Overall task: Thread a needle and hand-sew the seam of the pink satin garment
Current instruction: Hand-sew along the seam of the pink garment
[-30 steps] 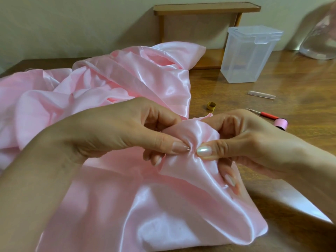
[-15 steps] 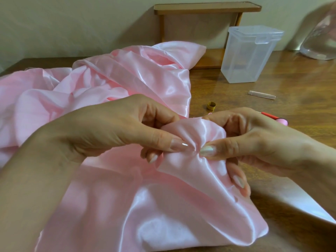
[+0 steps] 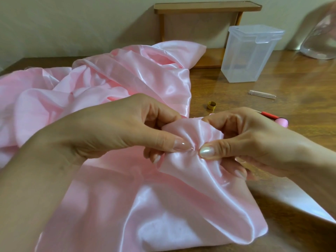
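The pink satin garment [image 3: 127, 206] lies bunched across the wooden table [image 3: 294, 106], spreading to the left and back. A gathered fold of it is raised in the middle. My left hand [image 3: 116, 130] pinches that fold between thumb and fingers from the left. From the right, my right hand [image 3: 254, 140] pinches the same fold, its thumb tip almost touching the left thumb. A thin glint between the two thumbs may be the needle; I cannot make it out for sure. No thread shows.
Behind my right hand lie a pink thread spool [image 3: 282, 122] and a red-handled tool [image 3: 270, 116]. A small gold ring-like thimble [image 3: 211, 105], a clear tube [image 3: 262, 94], a lidded clear plastic box [image 3: 251, 53] and a low wooden shelf [image 3: 207, 8] stand farther back.
Both hands have stayed pinched on the fold; the thumbs drew apart slightly, then closed together again, and the fold shifted a little between them.
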`<state>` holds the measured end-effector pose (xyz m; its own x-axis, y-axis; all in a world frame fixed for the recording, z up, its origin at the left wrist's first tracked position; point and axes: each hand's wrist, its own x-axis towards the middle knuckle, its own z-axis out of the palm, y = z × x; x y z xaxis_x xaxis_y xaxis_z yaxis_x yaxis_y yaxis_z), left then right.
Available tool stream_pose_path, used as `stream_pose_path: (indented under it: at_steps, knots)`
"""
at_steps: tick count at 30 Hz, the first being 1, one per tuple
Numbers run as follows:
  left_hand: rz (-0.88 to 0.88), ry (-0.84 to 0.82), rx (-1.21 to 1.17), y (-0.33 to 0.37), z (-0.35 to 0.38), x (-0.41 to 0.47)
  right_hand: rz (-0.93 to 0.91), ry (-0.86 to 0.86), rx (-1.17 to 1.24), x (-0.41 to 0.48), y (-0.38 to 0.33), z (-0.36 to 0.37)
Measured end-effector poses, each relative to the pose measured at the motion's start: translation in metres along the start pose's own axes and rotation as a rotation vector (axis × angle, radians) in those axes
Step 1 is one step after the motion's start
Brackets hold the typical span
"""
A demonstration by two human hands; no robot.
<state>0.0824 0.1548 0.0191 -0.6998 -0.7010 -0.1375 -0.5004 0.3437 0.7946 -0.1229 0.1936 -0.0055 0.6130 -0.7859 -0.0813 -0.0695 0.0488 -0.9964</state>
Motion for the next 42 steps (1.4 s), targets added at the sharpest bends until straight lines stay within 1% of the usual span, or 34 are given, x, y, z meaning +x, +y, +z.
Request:
stream_pose_path:
  at_steps: [3,4,6,10,16,20,24,29,31,34,39,42]
  knots:
    - [0.012,-0.093,-0.229,0.002,0.001,-0.002,-0.039,0.051,-0.061,0.0,0.001,0.001]
    - [0.016,-0.097,-0.28,0.002,0.002,-0.003,-0.044,0.065,-0.077,0.0,0.001,0.001]
    - [0.038,-0.099,-0.309,-0.001,0.002,-0.002,-0.055,0.084,-0.067,0.0,0.001,0.001]
    - [0.043,-0.13,-0.317,-0.001,0.003,-0.002,-0.07,0.071,-0.019,0.001,0.002,0.003]
    - [0.032,-0.099,-0.312,0.0,0.003,-0.002,-0.062,0.057,0.026,0.001,0.001,0.002]
    - [0.011,-0.118,-0.25,-0.003,-0.001,-0.003,-0.008,0.087,-0.048,0.002,0.007,-0.004]
    - [0.002,-0.161,-0.218,-0.007,-0.001,-0.002,-0.002,0.104,-0.149,0.006,0.014,-0.008]
    - [0.024,-0.192,-0.24,-0.007,-0.002,-0.003,0.018,0.069,-0.111,0.005,0.011,-0.007]
    - [0.047,-0.189,-0.253,-0.006,-0.004,-0.004,0.046,0.094,-0.101,0.003,0.01,-0.007]
    - [0.066,-0.18,-0.273,-0.005,-0.006,-0.006,0.003,0.14,-0.117,0.003,0.01,-0.005]
    - [0.07,-0.179,-0.275,-0.004,-0.005,-0.007,0.015,0.094,-0.042,0.002,0.008,-0.003]
    - [0.068,-0.165,-0.261,-0.003,-0.004,-0.005,0.052,0.089,-0.066,0.001,0.005,-0.002]
